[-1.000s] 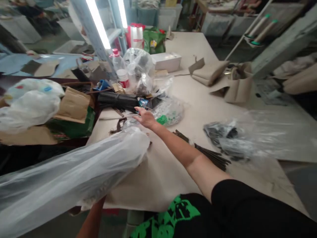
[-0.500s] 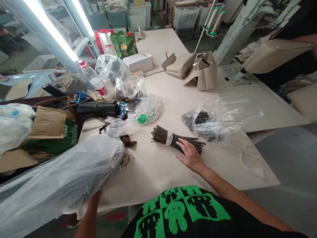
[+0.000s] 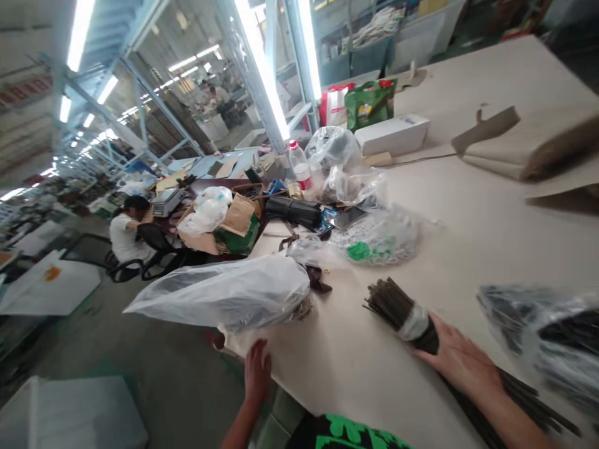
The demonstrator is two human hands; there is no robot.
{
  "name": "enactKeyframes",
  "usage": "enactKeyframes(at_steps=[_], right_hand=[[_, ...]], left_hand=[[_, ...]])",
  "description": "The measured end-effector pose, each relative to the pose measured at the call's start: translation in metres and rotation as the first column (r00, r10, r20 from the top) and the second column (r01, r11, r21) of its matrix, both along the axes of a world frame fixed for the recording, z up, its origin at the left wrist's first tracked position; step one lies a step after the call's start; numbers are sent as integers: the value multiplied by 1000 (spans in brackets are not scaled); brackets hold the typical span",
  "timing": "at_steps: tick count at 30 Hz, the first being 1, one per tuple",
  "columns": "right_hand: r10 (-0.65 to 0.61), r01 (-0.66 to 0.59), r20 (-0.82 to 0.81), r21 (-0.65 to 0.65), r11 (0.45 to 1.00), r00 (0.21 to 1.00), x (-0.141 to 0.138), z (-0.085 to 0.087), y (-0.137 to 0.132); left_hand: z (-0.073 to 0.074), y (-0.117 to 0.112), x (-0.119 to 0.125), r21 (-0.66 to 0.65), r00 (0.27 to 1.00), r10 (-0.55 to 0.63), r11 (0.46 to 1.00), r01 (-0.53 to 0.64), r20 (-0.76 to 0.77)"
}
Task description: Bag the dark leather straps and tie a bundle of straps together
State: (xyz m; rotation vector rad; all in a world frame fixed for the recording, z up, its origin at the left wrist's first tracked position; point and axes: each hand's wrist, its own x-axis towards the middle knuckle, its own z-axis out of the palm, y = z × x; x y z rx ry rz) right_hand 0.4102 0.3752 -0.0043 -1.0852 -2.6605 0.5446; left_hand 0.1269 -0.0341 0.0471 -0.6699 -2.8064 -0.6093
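My right hand (image 3: 461, 362) lies flat, fingers stretched out, on a bundle of thin dark strips (image 3: 395, 308) bound with a clear band, on the beige table (image 3: 491, 237). My left hand (image 3: 257, 373) is at the table's near edge, just below a long clear plastic bag (image 3: 224, 293) that overhangs the edge. Its fingers point up and look loosely extended; I cannot see anything held in them.
A second clear bag of dark pieces (image 3: 547, 337) lies right of the bundle. Further back are a bag with green bits (image 3: 381, 240), a black bundle (image 3: 294, 211), a bottle (image 3: 301, 167), a white box (image 3: 392, 134) and folded beige pieces (image 3: 524, 146). A seated person (image 3: 128, 234) works at far left.
The view has swung left and tilted, so the workshop floor and a seated person now show. My right hand stays on the strip bundle; my left hand has come into view at the table edge.
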Motion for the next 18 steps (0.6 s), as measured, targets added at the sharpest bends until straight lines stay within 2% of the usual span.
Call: enactKeyframes(at_steps=[2, 4, 6, 8, 11, 14, 16, 18], right_hand=[[14, -14, 21, -15, 1000, 1000, 2, -1, 2], [2, -3, 36, 21, 1000, 999, 3, 2, -1], [-4, 1, 30, 72, 997, 1000, 3, 6, -5], [3, -5, 22, 97, 995, 1000, 2, 10, -7], [11, -11, 7, 98, 995, 1000, 3, 11, -8], [19, -16, -29, 86, 996, 999, 6, 7, -7], [13, -8, -62, 75, 997, 998, 7, 3, -7], [6, 1, -104, 67, 998, 995, 7, 0, -7]], left_hand=[[-18, 0, 45, 26, 962, -254, 967, 253, 101], [-17, 23, 80, 78, 893, -427, 904, 419, 145], [0, 69, 92, 78, 828, -545, 838, 539, 130], [24, 131, 79, 42, 828, -553, 833, 551, 90], [56, 231, 36, 2, 865, -502, 865, 502, -14], [72, 313, -6, 6, 938, -337, 941, 339, -77], [75, 350, -29, 25, 983, -179, 983, 180, -47], [73, 371, -51, 33, 998, 16, 999, -19, 64]])
